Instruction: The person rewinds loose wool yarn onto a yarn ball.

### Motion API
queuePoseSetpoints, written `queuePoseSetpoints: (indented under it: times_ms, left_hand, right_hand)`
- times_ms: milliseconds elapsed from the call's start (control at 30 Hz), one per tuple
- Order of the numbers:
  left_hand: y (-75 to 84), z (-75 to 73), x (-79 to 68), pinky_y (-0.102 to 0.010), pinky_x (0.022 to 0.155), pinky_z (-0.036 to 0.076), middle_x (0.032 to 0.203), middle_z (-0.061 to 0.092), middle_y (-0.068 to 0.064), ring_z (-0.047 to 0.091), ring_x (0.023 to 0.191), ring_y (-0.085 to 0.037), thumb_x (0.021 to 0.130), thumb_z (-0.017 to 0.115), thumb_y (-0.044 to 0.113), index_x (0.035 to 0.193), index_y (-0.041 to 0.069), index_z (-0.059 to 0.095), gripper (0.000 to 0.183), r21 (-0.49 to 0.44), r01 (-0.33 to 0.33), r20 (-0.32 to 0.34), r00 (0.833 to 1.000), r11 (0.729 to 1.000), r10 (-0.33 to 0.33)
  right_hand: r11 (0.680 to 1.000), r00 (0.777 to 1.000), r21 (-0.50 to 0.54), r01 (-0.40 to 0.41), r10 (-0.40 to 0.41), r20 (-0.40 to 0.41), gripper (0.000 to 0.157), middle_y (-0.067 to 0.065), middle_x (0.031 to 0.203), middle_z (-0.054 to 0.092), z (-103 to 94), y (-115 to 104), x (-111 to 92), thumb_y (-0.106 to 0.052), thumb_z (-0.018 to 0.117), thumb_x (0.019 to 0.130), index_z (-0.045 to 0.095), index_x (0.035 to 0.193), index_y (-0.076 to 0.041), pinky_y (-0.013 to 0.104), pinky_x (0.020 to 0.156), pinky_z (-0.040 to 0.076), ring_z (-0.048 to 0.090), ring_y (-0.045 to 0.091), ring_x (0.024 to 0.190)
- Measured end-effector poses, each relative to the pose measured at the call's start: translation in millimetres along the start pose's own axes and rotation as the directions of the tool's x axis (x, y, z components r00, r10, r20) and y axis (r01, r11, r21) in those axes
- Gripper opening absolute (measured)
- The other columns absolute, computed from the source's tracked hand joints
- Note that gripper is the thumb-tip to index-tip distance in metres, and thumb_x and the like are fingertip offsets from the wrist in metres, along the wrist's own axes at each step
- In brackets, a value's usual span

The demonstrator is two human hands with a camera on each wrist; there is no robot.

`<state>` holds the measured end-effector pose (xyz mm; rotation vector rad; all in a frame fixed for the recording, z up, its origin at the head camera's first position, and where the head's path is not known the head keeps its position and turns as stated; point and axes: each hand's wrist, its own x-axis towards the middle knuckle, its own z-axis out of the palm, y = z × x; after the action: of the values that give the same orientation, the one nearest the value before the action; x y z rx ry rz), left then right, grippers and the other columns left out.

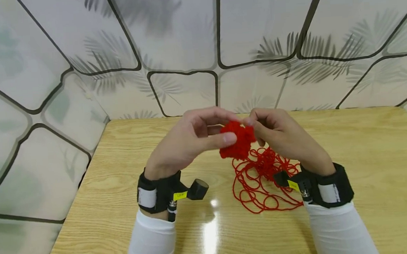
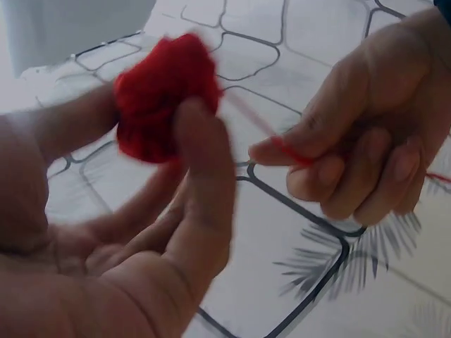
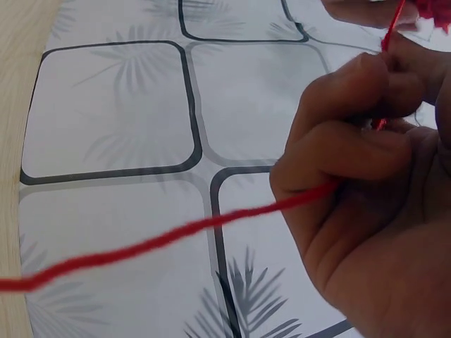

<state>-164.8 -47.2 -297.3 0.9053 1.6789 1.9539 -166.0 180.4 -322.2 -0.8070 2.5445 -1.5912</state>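
Observation:
My left hand (image 1: 190, 139) pinches a small, bumpy red yarn piece (image 1: 239, 146) between its thumb and fingers, raised above the table. Whether the piece is knitted, crocheted or wound cannot be made out; it is blurred in the left wrist view. Close on its right side is my right hand (image 1: 284, 133), with thumb and forefinger together and the other fingers curled. A red yarn strand (image 3: 169, 239) passes through those curled fingers and runs up to the piece. Below the hands, a loose tangle of red yarn (image 1: 255, 199) lies on the table.
The light wooden table (image 1: 114, 210) meets a wall (image 1: 187, 91) patterned with dark lines and palm leaves. Each wrist wears a black strap with a small camera (image 1: 198, 189) sticking out. The right wrist's strap (image 1: 343, 184) hangs over the tangle's edge.

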Motion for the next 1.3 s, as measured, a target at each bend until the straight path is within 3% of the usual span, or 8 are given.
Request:
queuePoseSetpoints:
  times_ms: [133, 267, 333, 467, 533, 633, 867, 1300]
  left_hand:
    - [0.8, 5.9, -0.5, -0.037, 0.074, 0.051, 0.11, 0.057, -0.003, 0.058, 0.092, -0.022, 0.082, 0.068, 0.019, 0.113, 0.012, 0.059, 0.033, 0.307, 0.019, 0.044, 0.998, 0.952, -0.034]
    - [-5.7, 10.0, 4.5, -0.029, 0.07, 0.05, 0.1, 0.057, 0.001, 0.056, 0.088, -0.015, 0.081, 0.069, 0.026, 0.111, 0.015, 0.055, 0.035, 0.536, 0.112, -0.105, 0.992, 0.837, -0.066]
    - [-9.9, 10.4, 8.0, -0.028, 0.069, 0.05, 0.097, 0.058, 0.001, 0.057, 0.086, -0.015, 0.083, 0.067, 0.026, 0.11, 0.013, 0.054, 0.033, 0.55, 0.149, -0.19, 0.98, 0.822, -0.051]
    - [-16.2, 7.8, 13.5, -0.03, 0.071, 0.051, 0.097, 0.062, -0.002, 0.061, 0.088, -0.016, 0.084, 0.065, 0.027, 0.108, 0.013, 0.055, 0.03, 0.418, 0.13, -0.332, 0.943, 0.899, 0.018]
    - [-18.0, 5.5, 14.6, -0.034, 0.076, 0.051, 0.099, 0.063, -0.008, 0.062, 0.09, -0.02, 0.084, 0.066, 0.024, 0.109, 0.01, 0.055, 0.031, 0.282, 0.069, -0.377, 0.925, 0.957, 0.044]
    - [-17.4, 3.8, 14.4, -0.037, 0.083, 0.049, 0.102, 0.062, -0.015, 0.063, 0.093, -0.026, 0.084, 0.066, 0.019, 0.111, 0.006, 0.053, 0.033, 0.082, -0.024, -0.422, 0.905, 0.996, 0.057]
    - [-12.0, 4.6, 14.7, -0.045, 0.088, 0.045, 0.113, 0.058, -0.022, 0.057, 0.105, -0.033, 0.087, 0.061, 0.011, 0.113, 0.0, 0.047, 0.032, -0.246, -0.121, -0.377, 0.926, 0.962, 0.02]
    - [-9.6, 2.3, 13.6, -0.046, 0.088, 0.045, 0.118, 0.056, -0.021, 0.056, 0.105, -0.034, 0.088, 0.059, 0.012, 0.118, -0.001, 0.052, 0.033, -0.182, -0.16, -0.363, 0.928, 0.97, 0.084]
  right_hand:
    - [1.0, 0.999, -0.021, -0.017, 0.016, -0.038, 0.026, 0.01, 0.061, 0.041, 0.4, -5.4, 2.7, -0.029, 0.047, 0.096, 0.049, 0.076, -0.012, 0.035, 0.049, 0.031, 0.039, 0.022, 0.055]
    - [1.0, 0.999, 0.001, 0.0, 0.0, -0.033, 0.021, 0.007, 0.061, 0.04, 0.9, -12.6, 0.3, -0.027, 0.05, 0.095, 0.053, 0.08, -0.012, 0.035, 0.047, 0.03, 0.038, 0.021, 0.053]
    - [1.0, 1.0, 0.009, 0.017, -0.017, -0.008, 0.015, 0.005, 0.061, 0.04, 1.2, -16.2, -1.9, -0.025, 0.052, 0.094, 0.057, 0.085, -0.014, 0.034, 0.046, 0.03, 0.037, 0.02, 0.052]
    - [0.998, 0.998, 0.012, 0.055, -0.055, 0.033, 0.008, 0.003, 0.063, 0.041, 3.0, -21.7, -5.1, -0.023, 0.055, 0.092, 0.062, 0.092, -0.018, 0.033, 0.045, 0.031, 0.038, 0.018, 0.053]
    - [0.998, 0.997, 0.01, 0.069, -0.07, 0.041, 0.007, 0.002, 0.064, 0.043, 4.1, -23.1, -5.9, -0.022, 0.055, 0.092, 0.061, 0.093, -0.019, 0.033, 0.047, 0.033, 0.04, 0.018, 0.054]
    - [0.996, 0.994, 0.025, 0.088, -0.09, 0.057, 0.006, 0.001, 0.066, 0.046, 6.6, -22.8, -6.0, -0.02, 0.054, 0.092, 0.06, 0.092, -0.019, 0.033, 0.05, 0.037, 0.044, 0.019, 0.057]
    - [0.993, 0.989, 0.061, 0.101, -0.107, 0.105, 0.008, -0.001, 0.067, 0.05, 9.7, -16.4, -4.0, -0.018, 0.051, 0.094, 0.058, 0.091, -0.016, 0.034, 0.053, 0.038, 0.046, 0.018, 0.059]
    - [0.988, 0.98, 0.09, 0.124, -0.136, 0.142, 0.009, -0.001, 0.068, 0.05, 5.8, -12.3, -4.1, -0.014, 0.05, 0.094, 0.057, 0.089, -0.016, 0.034, 0.053, 0.038, 0.045, 0.017, 0.06]
